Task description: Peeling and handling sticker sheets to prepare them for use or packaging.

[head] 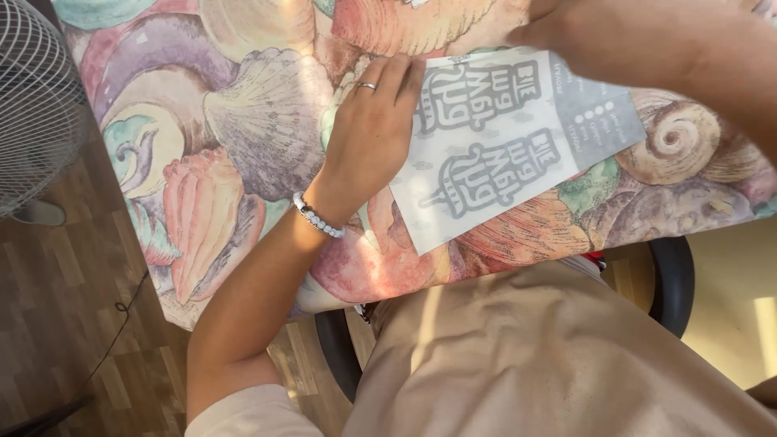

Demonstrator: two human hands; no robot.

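in the head view, the left hand (374,133), wearing a ring and a white beaded bracelet, lies flat with fingers together and extended, pressing the left edge of a pale grey paper sheet printed with dark grey ornamental shapes (502,150). the sheet rests tilted on a table covered by a cloth patterned with large seashells in peach, purple and green (235,121), its lower corner near the table's front edge. the right hand (558,28) reaches over the sheet's top edge, but its fingers are mostly out of frame, so i cannot tell whether it grips or just rests. since only the left side is clearly pinned, the sheet could skew or crease if the right side shifts. a white wire-guard floor fan (36,97) stands near the table; if running, its draught might lift the free corner.
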